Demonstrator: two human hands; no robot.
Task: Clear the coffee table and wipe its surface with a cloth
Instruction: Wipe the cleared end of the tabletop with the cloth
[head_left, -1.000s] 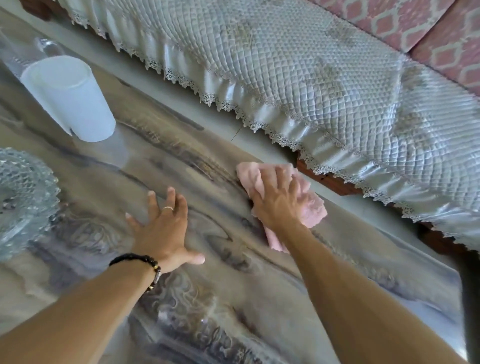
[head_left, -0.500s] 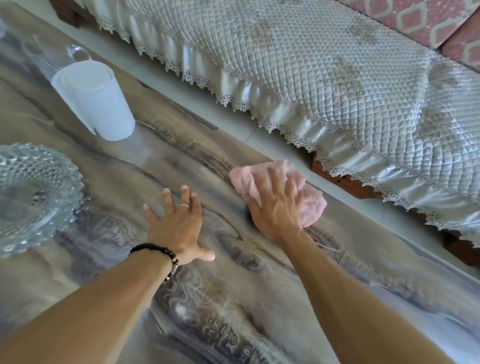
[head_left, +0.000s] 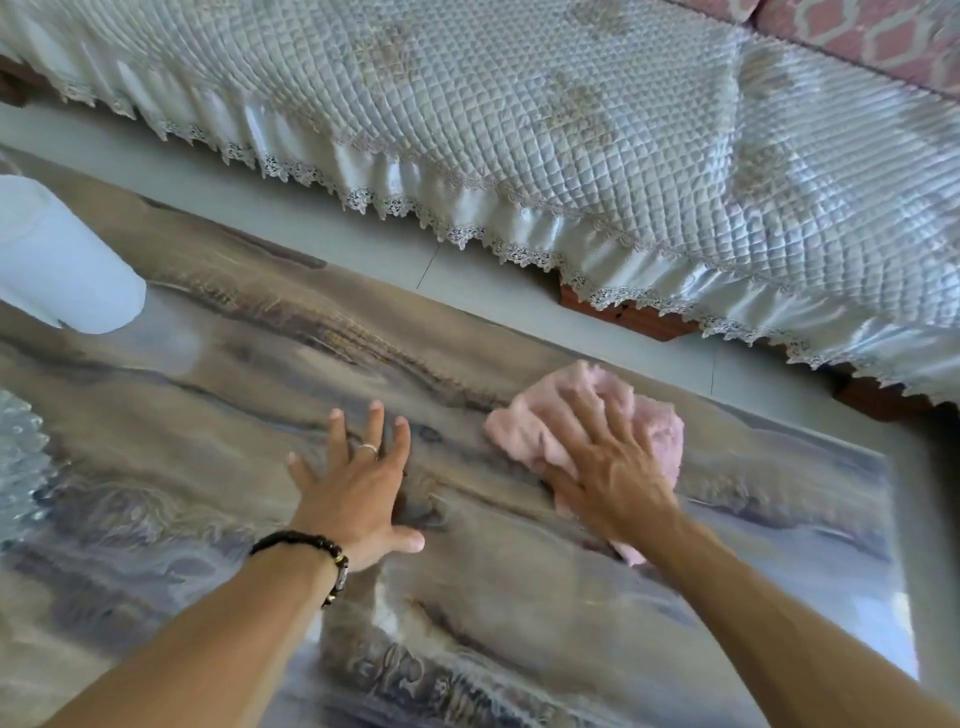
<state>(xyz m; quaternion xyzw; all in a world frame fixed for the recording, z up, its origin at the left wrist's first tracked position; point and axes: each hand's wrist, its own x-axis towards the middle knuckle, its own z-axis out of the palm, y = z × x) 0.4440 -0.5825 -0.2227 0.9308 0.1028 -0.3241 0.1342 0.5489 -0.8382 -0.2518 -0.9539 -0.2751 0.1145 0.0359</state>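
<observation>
Right hand (head_left: 608, 467) grip pressed flat on pink cloth (head_left: 660, 436); left hand (head_left: 358, 488) splayed, empty. Risk: wiping leftward from grip could topple white cup (head_left: 62, 270) on counter (head_left: 519, 613).

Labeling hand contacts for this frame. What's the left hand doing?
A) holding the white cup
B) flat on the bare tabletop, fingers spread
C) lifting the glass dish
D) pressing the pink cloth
B: the left hand lies palm-down with fingers spread on the coffee table, apart from the pink cloth, which the right hand presses near the far edge.
</observation>
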